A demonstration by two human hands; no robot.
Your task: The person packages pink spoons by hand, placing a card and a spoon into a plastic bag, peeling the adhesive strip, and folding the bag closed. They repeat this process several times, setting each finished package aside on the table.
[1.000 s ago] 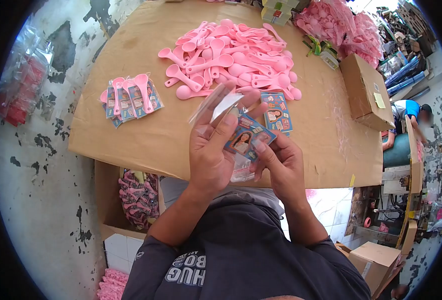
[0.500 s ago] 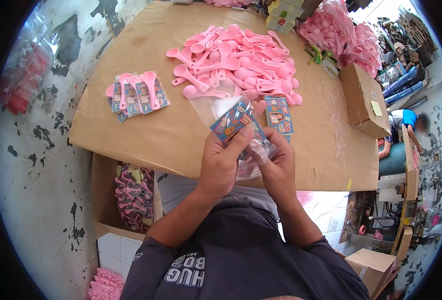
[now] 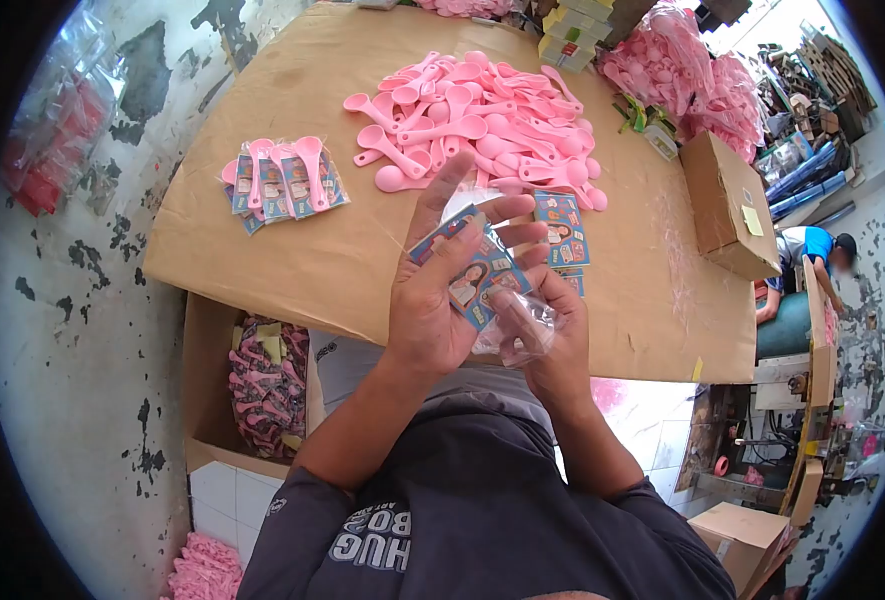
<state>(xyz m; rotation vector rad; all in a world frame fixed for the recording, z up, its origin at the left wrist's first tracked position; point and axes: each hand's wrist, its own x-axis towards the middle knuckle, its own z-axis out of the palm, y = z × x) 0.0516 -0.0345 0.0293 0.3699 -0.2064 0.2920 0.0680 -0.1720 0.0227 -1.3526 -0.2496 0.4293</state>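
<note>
A blue printed card [image 3: 474, 282] lies across the palm side of my left hand [image 3: 424, 300], whose thumb presses on it while the fingers stretch out beyond. My right hand [image 3: 558, 345] pinches a crumpled clear plastic bag [image 3: 528, 330] against the card's lower right corner. Part of the bag hangs beneath the card. Just past my right fingertips lies a stack of similar cards [image 3: 565, 235] on the cardboard-covered table [image 3: 292, 275]. A big heap of pink measuring spoons [image 3: 482, 125] spreads beyond both hands.
At the left lie bagged packs of pink spoons with cards [image 3: 284, 180]. A cardboard box [image 3: 727, 205] stands on the right edge, with pink-filled bags [image 3: 662, 60] behind it. Below the table's left side, an open carton [image 3: 212, 400] holds packs. Another person [image 3: 802, 255] works far right.
My left fingers have spread and lifted, and more of the card's face shows. The clear bag has bunched up in my right hand. The view has shifted slightly.
</note>
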